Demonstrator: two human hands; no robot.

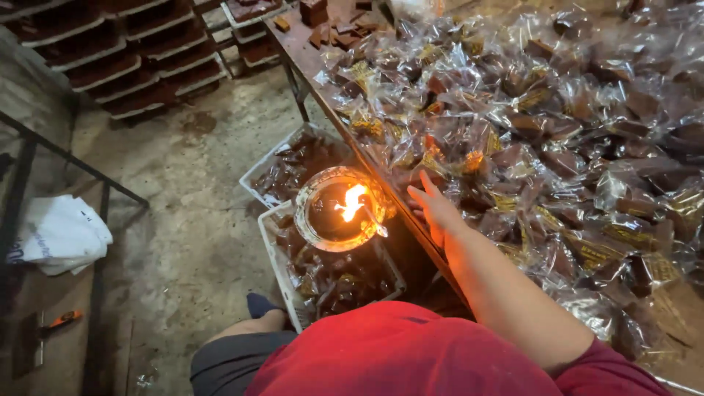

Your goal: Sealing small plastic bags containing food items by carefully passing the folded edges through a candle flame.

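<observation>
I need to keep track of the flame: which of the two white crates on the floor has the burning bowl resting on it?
The nearer crate, by the person's knee; the bowl sits on its far end. The farther crate carries only packets.

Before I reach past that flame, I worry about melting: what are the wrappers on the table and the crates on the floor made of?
The wrappers look like thin clear plastic film: glossy, crinkled, the brown blocks showing through. The crates seem to be white rigid plastic, matte and scuffed. The flame's bowl looks like shiny metal, though glare leaves that open. One hand rests at the table's edge beside it.
</observation>
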